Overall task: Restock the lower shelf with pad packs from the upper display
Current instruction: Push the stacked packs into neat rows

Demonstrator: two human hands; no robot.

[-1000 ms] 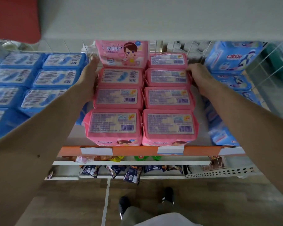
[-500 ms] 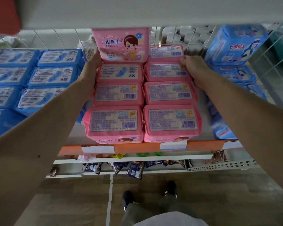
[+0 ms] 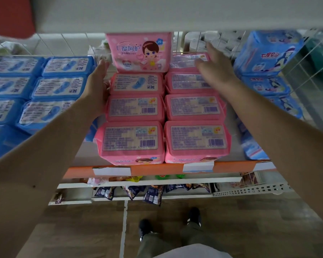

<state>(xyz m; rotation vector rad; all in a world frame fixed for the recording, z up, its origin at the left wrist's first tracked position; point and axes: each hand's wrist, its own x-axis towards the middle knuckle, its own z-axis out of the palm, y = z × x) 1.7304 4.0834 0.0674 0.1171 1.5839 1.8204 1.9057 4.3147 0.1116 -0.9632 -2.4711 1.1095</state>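
Bracing pink pad packs (image 3: 136, 107) on the shelf (image 3: 157, 169): left hand (image 3: 98, 88) is being pressed flat alongside, fingers together; right hand (image 3: 215, 68), fingers spread, is being laid over the rear pack (image 3: 186, 59), likely for pickup.

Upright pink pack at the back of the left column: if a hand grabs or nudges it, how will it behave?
The upright pink pack stands on a narrow edge behind the flat pink packs, so a nudge would probably tip it. Its glossy, puffy wrapper suggests that it is soft, light and somewhat slippery; it would likely dent rather than resist. The left hand lies open beside the column.
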